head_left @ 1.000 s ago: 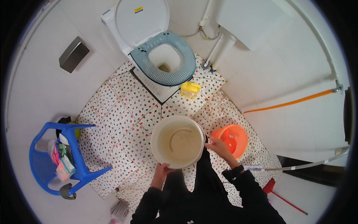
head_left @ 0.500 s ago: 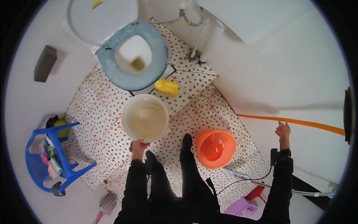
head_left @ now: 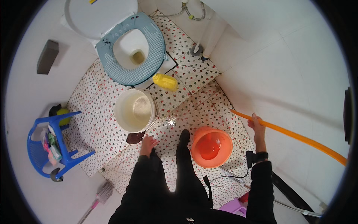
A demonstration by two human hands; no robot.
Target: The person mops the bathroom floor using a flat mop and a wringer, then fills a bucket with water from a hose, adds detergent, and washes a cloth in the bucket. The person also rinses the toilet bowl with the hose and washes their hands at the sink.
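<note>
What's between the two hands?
Head view: from the left hand, the right foot, then the orange bucket on dotted floor, up to the right hand gripping the orange hose.

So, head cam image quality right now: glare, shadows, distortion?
Head view: glare spots on the speckled floor right of the white bucket, plus a bright patch inside it; head view: soft shadow band on the right-hand wall above the orange hose; head view: fisheye border, corners black.
</note>
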